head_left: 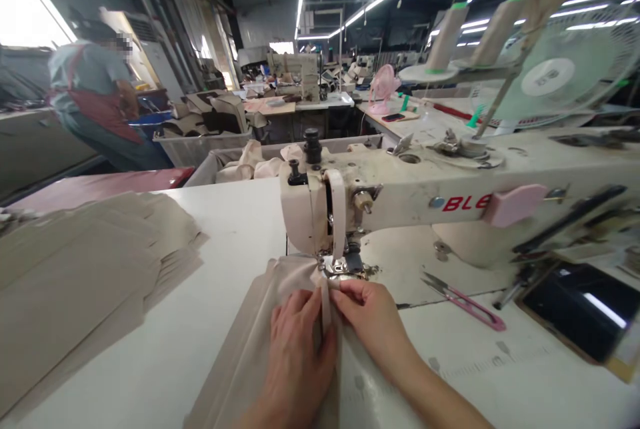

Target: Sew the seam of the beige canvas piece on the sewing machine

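A cream sewing machine stands on the white table. A beige fabric piece lies under its presser foot. My left hand rests flat on the fabric, fingers stretched toward the foot. My right hand sits beside it with fingertips pinched on the fabric's folded edge just before the needle.
A stack of beige cut pieces lies at the left. Pink thread snips lie right of the needle, a dark phone beyond them. A bin of fabric sits behind the table. Another person stands far left. A fan is at the right.
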The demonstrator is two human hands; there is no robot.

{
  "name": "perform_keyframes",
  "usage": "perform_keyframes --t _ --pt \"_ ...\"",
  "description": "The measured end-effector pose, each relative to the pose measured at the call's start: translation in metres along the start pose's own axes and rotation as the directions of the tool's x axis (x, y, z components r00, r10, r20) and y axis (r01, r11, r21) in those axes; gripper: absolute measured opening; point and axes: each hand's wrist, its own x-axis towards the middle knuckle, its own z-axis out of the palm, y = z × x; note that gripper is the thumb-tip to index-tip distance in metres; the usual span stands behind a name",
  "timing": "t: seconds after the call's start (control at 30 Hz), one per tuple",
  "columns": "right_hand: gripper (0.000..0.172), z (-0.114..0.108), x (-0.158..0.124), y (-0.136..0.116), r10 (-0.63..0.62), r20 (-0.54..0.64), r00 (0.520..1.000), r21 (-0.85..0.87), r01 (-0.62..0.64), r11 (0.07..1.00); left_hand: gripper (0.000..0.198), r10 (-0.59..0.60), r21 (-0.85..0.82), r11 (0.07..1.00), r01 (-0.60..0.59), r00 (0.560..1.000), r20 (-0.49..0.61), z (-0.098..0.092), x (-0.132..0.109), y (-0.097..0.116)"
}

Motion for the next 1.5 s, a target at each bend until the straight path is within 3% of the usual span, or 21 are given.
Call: perform_keyframes --t 0.13,0.33,0.6,0.73,0.9,1.0,1.1,1.23,1.37,1.5 --pt "0.027 -0.002 0.000 0.000 0.072 0.053 0.996 0.056 -0.075 0.996 0.057 0.140 -0.080 0.988 -0.134 0.988 0.065 -0.009 0.005 0.007" --pt "0.024 -0.001 -0.001 -0.004 0.131 0.141 0.981 0.220 -0.159 0.962 0.059 0.201 -0.100 0.975 -0.198 0.979 0.017 -0.005 0.004 0.011" --pt "0.018 -0.001 -0.004 -0.009 0.141 0.134 0.981 0.312 -0.177 0.933 0.058 0.175 -0.122 0.978 -0.170 0.984 0.023 -0.003 0.000 0.010" --pt "0.025 -0.002 -0.005 -0.009 0.146 0.129 0.981 0.321 -0.180 0.930 0.049 0.163 -0.199 0.968 -0.154 0.986 0.033 -0.001 -0.001 0.011" --pt "0.028 -0.005 -0.004 -0.007 0.143 0.145 0.979 0.287 -0.180 0.941 0.022 0.100 -0.338 0.940 -0.051 0.987 0.130 -0.015 0.002 0.010" --pt "0.021 -0.003 -0.003 -0.005 0.129 0.131 0.983 0.228 -0.157 0.961 0.025 0.032 -0.276 0.961 0.017 0.984 0.172 -0.028 0.021 0.002" --pt "0.014 -0.001 -0.003 -0.004 0.099 0.083 0.992 0.141 -0.110 0.984 0.021 0.098 -0.187 0.981 -0.048 0.959 0.268 -0.036 0.049 -0.007" --pt "0.012 0.000 -0.003 -0.004 0.070 0.050 0.996 0.049 -0.072 0.996 0.016 0.140 -0.185 0.980 -0.072 0.911 0.388 -0.036 0.075 -0.017" --pt "0.020 0.004 -0.008 -0.002 0.069 0.000 0.998 0.001 -0.069 0.998 0.015 0.101 -0.157 0.987 -0.043 0.917 0.385 -0.033 0.081 -0.025" --pt "0.038 0.014 -0.027 0.008 0.083 -0.003 0.997 -0.046 -0.084 0.995 0.019 0.022 -0.118 0.993 0.017 0.946 0.324 -0.029 0.078 -0.030"
